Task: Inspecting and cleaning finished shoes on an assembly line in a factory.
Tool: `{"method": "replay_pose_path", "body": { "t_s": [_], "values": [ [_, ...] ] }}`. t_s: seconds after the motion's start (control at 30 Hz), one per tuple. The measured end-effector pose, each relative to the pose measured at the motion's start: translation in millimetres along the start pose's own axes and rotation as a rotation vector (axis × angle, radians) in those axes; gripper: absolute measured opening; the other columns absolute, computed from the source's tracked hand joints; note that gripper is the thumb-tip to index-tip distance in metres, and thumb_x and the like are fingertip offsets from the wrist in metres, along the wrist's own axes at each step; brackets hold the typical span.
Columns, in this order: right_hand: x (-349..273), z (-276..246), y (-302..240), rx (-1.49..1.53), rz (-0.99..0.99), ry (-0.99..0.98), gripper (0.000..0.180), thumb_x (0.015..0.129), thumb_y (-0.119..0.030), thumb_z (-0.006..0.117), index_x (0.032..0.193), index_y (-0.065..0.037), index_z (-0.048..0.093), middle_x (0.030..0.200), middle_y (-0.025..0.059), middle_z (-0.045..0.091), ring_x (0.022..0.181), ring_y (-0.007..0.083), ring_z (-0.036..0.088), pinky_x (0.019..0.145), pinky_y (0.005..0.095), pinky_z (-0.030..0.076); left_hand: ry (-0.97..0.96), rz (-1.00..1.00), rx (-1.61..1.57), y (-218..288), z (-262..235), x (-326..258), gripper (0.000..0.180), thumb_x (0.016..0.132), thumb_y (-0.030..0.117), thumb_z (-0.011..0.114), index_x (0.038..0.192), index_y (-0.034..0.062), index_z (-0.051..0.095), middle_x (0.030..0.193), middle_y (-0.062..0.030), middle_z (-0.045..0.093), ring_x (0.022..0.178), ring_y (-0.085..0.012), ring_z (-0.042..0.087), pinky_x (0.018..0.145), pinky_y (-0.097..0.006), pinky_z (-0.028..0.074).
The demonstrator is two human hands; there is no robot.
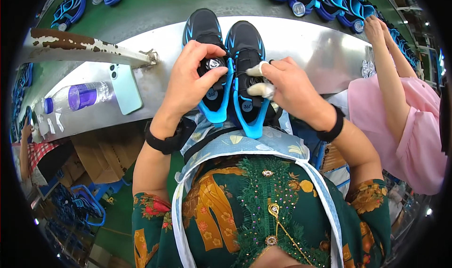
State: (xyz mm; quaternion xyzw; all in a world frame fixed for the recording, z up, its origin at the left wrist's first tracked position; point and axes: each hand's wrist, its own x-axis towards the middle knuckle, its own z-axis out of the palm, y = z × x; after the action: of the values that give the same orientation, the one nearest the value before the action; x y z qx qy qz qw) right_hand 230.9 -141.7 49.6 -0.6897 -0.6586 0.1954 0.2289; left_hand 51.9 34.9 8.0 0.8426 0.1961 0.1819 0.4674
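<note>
Two black sneakers with bright blue trim lie side by side in front of me, toes pointing away and heels at my apron. My left hand curls over the left sneaker, thumb and forefinger around a round silvery tag near its tongue. At the opening of the right sneaker, my right hand has its thumb and forefinger on either side of the tongue. Pale finger cots cover those two fingertips. What the other fingers of my right hand touch is hidden.
On the metal bench to the left lie a pale green phone and a water bottle. A chipped metal bar crosses above them. More sneakers line the green belt. A co-worker in pink reaches in at right.
</note>
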Motion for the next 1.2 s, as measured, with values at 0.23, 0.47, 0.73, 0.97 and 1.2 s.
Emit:
{"method": "replay_pose_path", "body": {
  "t_s": [0.23, 0.47, 0.73, 0.97, 1.2],
  "values": [
    [-2.9, -1.8, -5.7, 0.195, 0.066, -0.003, 0.025, 0.077, -0.014, 0.075, 0.098, -0.006, 0.065, 0.072, 0.0085, 0.055, 0.074, 0.0274, 0.056, 0.069, 0.0365, 0.042, -0.06, -0.017, -0.333, -7.6, -6.3, -1.6, 0.037, 0.08, 0.01, 0.071, 0.116, 0.0058, 0.064, 0.105, 0.001, 0.06, 0.09, -0.0095, 0.052, 0.08, -0.023, 0.038],
    [-4.6, 10.2, 1.8, -0.109, 0.035, 0.127, 0.025, 0.076, -0.015, 0.076, 0.094, -0.005, 0.064, 0.076, 0.0096, 0.055, 0.07, 0.0289, 0.053, 0.07, 0.0371, 0.041, -0.052, -0.118, -0.397, -12.3, -3.9, -5.0, 0.03, 0.08, 0.01, 0.069, 0.109, 0.0049, 0.066, 0.096, 0.0, 0.059, 0.085, -0.0109, 0.051, 0.075, -0.024, 0.039],
    [-4.8, 14.8, -0.5, -0.16, 0.024, 0.191, 0.027, 0.077, -0.017, 0.077, 0.097, -0.004, 0.064, 0.077, 0.0116, 0.057, 0.074, 0.0321, 0.055, 0.068, 0.0403, 0.043, -0.07, -0.014, -0.313, 4.5, -10.4, -0.3, 0.031, 0.08, 0.009, 0.069, 0.11, 0.0036, 0.066, 0.102, -0.0046, 0.061, 0.093, -0.0168, 0.056, 0.086, -0.026, 0.042],
    [36.4, -27.0, -1.7, 0.057, 0.055, -0.044, 0.03, 0.085, -0.031, 0.072, 0.106, -0.01, 0.07, 0.088, 0.0146, 0.066, 0.079, 0.0325, 0.062, 0.069, 0.0379, 0.048, -0.14, -0.11, -0.464, -20.5, -14.6, -5.4, 0.046, 0.077, 0.013, 0.075, 0.119, 0.0033, 0.06, 0.103, -0.0096, 0.057, 0.097, -0.0238, 0.056, 0.09, -0.034, 0.044],
    [108.3, 13.4, 40.8, 0.057, -0.011, -0.131, 0.041, 0.086, -0.024, 0.069, 0.121, -0.003, 0.063, 0.099, 0.0262, 0.065, 0.093, 0.0423, 0.062, 0.078, 0.0455, 0.049, -0.13, -0.043, -0.285, -11.4, -12.1, -1.6, 0.037, 0.079, 0.008, 0.07, 0.116, 0.0072, 0.067, 0.108, -0.0051, 0.062, 0.099, -0.0158, 0.055, 0.081, -0.027, 0.041]
  ]
}}
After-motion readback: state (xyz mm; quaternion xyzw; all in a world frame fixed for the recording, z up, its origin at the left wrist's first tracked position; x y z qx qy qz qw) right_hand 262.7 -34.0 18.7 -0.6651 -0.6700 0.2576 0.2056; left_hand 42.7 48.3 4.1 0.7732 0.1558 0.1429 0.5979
